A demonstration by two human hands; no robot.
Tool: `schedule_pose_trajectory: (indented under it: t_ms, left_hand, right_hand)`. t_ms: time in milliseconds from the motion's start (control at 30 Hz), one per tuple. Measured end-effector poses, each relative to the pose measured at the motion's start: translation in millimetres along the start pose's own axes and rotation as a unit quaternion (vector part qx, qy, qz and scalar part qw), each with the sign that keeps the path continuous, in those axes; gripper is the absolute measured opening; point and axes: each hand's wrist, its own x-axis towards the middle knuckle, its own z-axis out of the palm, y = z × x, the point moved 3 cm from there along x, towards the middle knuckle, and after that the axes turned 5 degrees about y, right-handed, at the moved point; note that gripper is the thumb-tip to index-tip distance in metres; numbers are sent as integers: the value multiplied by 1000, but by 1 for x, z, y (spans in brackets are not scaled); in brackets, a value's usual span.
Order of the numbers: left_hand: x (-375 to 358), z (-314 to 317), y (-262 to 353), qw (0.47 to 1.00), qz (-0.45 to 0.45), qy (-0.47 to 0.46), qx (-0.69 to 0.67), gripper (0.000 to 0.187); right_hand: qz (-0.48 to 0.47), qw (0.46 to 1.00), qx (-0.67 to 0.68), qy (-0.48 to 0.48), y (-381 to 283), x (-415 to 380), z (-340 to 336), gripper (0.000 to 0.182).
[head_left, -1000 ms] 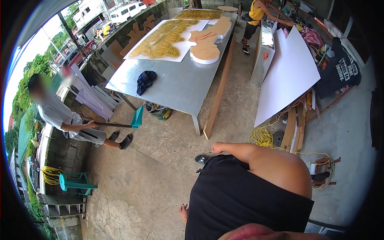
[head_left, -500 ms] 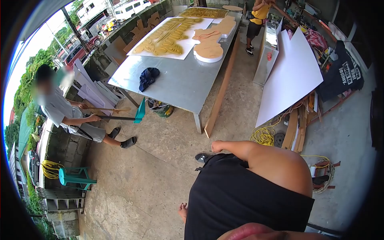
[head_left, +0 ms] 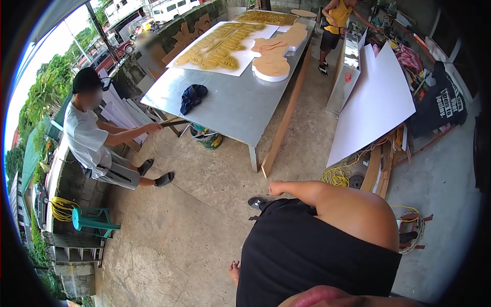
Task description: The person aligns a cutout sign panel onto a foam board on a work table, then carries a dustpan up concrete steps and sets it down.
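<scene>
My right hand point(head_left: 276, 188) hangs beside my black clothing point(head_left: 317, 250), fingers curled into a loose fist. No object shows in it. Below it, my left hand point(head_left: 234, 271) is only partly visible past the clothing; its fingers look slightly apart and hold nothing I can see. Neither hand touches anything on the metal table point(head_left: 230, 112). The long wooden board point(head_left: 286, 123) leaning along that table is the nearest thing beyond my right hand. A sandal point(head_left: 255, 203) shows on my foot just below it.
A person in a white shirt point(head_left: 87, 133) holds long handles near a bucket point(head_left: 208, 139) under the table. Another in a yellow top point(head_left: 337, 15) stands behind a white sheet point(head_left: 373, 102). Cut-out panels point(head_left: 271, 64) and dark cloth point(head_left: 193, 99) lie on the table. A green stool point(head_left: 94, 220) stands left.
The person in white has swung the dustpan and long handles toward the bucket and table. The person in yellow now stretches an arm to the right. My hands have barely moved.
</scene>
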Motion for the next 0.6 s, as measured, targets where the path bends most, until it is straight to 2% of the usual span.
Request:
schedule_pose_trajectory:
  t_ms: [67, 100, 167, 233, 333, 400, 600]
  left_hand:
    - [-8, -4, -1, 1000, -4, -3, 18, 38]
    - [-41, 17, 32, 1000, -12, 5, 17, 38]
    - [-70, 32, 56, 993, -4, 56, 107, 38]
    - [-68, 32, 49, 996, -8, 56, 69, 37]
    - [-74, 36, 45, 994, -45, 97, 13, 35]
    - [-83, 38, 47, 992, -43, 118, 1, 34]
    - [-106, 38, 34, 987, -44, 154, -21, 32]
  right_hand:
    - [24, 999, -5, -25, 17, 12, 14, 20]
    - [40, 998, -11, -50, 13, 15, 18, 20]
    - [24, 1000, 4, -15, 5, 7, 10, 21]
    - [41, 997, 67, -23, -4, -13, -9, 22]
    - [25, 994, 89, -54, -9, -15, -10, 23]
    - [49, 989, 124, -66, -22, -24, -24, 24]
    - [13, 993, 93, -77, -32, 1, -14, 22]
